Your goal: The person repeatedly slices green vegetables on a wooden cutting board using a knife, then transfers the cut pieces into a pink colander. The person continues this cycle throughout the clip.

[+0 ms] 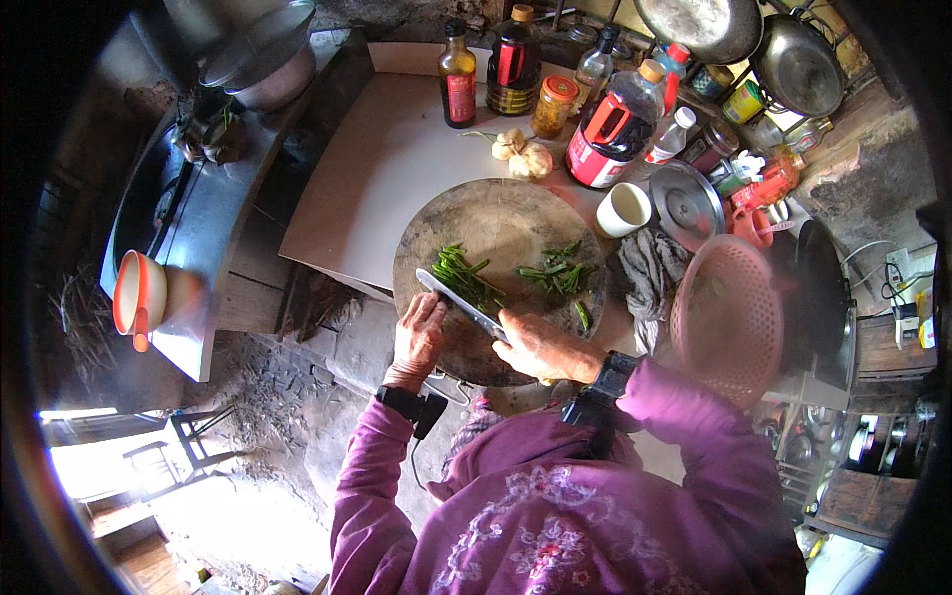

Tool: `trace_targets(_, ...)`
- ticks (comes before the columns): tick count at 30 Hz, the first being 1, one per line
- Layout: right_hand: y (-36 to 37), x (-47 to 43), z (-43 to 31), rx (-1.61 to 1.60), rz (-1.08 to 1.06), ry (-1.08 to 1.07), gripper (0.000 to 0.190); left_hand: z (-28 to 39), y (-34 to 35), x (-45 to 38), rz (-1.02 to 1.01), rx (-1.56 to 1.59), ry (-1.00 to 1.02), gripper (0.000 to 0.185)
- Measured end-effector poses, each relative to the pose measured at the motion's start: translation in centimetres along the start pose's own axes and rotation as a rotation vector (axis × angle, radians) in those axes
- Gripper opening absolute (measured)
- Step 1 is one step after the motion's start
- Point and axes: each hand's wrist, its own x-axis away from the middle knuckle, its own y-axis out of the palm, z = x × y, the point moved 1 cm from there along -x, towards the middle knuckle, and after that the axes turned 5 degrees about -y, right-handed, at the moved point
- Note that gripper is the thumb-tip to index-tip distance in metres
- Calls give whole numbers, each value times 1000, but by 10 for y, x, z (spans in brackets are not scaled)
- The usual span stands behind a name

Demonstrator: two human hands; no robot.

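My right hand (547, 346) grips the handle of a kitchen knife (462, 302) over a round wooden chopping board (506, 212). The blade slants up and left across the board, beside a pile of cut green vegetable stalks (461, 269). Near the blade's far end, at the board's left edge, is my left hand (420, 336), its fingers bent. Whether those fingers hold anything is hidden. A second, looser group of green pieces (558, 274) lies on the right half of the board, and one piece (581, 315) sits apart below it.
Garlic bulbs (524, 154) lie behind the board, before sauce bottles (458, 74) and a large dark jug (613, 123). To the right are a white cup (623, 210), a grey cloth (648, 271) and a pink plastic basket (729, 320). An orange-rimmed ladle (141, 294) rests on the left stove.
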Motion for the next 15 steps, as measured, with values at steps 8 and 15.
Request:
trace_targets(8, -7, -28, -7, 63, 104, -91, 33, 1, -3, -2, 10, -11, 23, 25)
trace_targets(15, 12, -3, -8, -8, 80, -60, 26, -3, 0, -3, 28, 4, 39, 19)
